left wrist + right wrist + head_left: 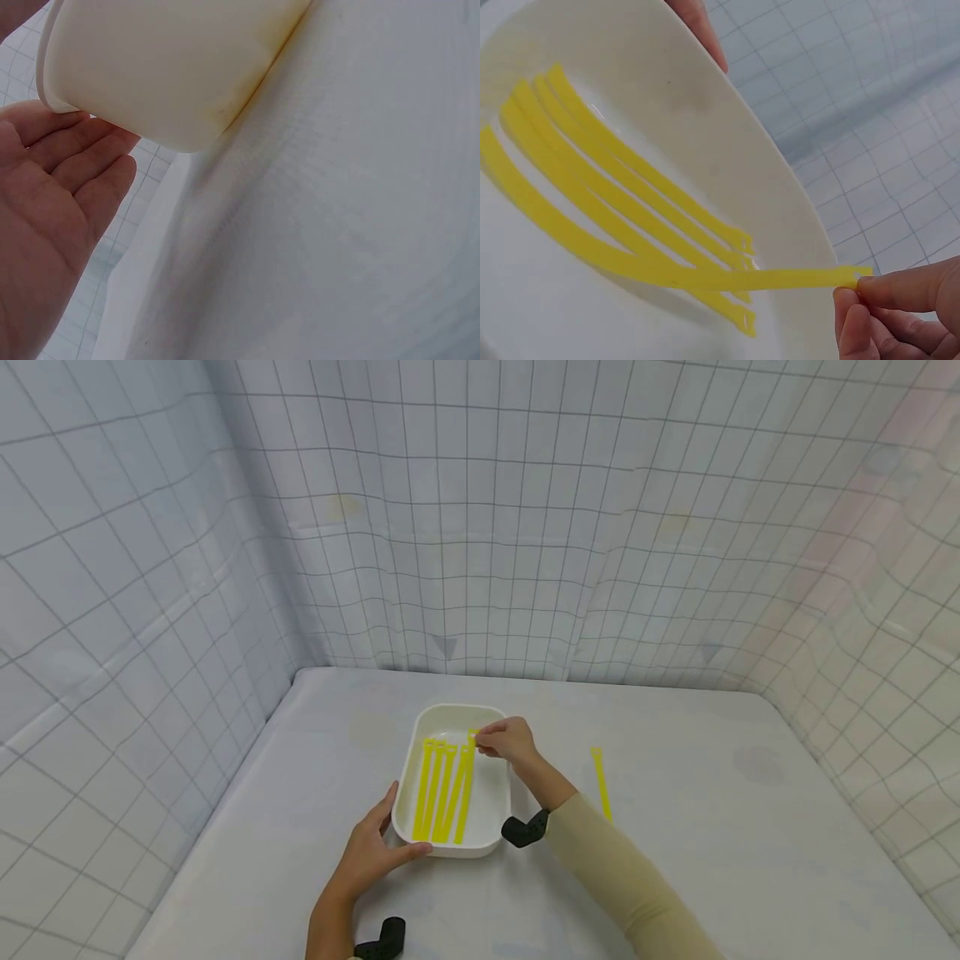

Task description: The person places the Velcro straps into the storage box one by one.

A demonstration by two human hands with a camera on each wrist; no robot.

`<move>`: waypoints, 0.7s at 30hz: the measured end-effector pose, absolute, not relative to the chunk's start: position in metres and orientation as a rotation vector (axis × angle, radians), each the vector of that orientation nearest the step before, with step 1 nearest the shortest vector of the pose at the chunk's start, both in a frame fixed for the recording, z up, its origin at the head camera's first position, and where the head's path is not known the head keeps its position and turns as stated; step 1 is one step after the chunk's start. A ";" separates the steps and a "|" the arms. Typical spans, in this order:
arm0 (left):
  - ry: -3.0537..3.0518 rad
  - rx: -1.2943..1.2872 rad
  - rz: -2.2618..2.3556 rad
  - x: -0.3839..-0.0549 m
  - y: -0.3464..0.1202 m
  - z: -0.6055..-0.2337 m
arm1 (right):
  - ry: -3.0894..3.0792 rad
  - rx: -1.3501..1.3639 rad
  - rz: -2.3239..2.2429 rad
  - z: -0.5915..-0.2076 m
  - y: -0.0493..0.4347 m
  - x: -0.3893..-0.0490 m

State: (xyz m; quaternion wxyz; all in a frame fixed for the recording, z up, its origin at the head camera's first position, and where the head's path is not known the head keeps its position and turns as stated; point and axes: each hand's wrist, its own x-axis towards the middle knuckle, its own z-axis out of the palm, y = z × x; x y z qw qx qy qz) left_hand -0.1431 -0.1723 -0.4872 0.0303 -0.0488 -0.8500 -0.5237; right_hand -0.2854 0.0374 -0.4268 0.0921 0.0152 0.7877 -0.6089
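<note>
A white tray point(486, 852) with rounded corners holds several flat yellow cable straps point(431, 789) lying lengthwise, each with a slotted end. My right hand point(510, 739) pinches the slotted end of one yellow cable strap point(765, 279) between thumb and fingers at the tray's right side. That end is lifted, while the rest of the strap curves down across the others. At the near left corner, my left hand point(371, 847) rests on the tray, thumb along the front rim and fingers at the left side. The left wrist view shows those fingers fairly straight, touching beneath the rim.
Another yellow strap point(602, 783) lies on the white-covered table point(720, 827) to the right, partly behind the right sleeve point(622, 868). Grid-patterned white curtains point(480, 527) surround the table at the back and both sides. Each wrist carries a black device point(525, 829).
</note>
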 end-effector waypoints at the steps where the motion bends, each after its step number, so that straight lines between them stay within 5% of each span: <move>1: -2.618 -0.151 -1.618 -0.143 -0.172 -0.487 | 2.350 0.043 -1.797 -0.427 0.036 -0.286; 21: -2.576 -0.200 -1.646 -0.143 -0.173 -0.489 | 2.448 0.051 -1.716 -0.427 0.031 -0.290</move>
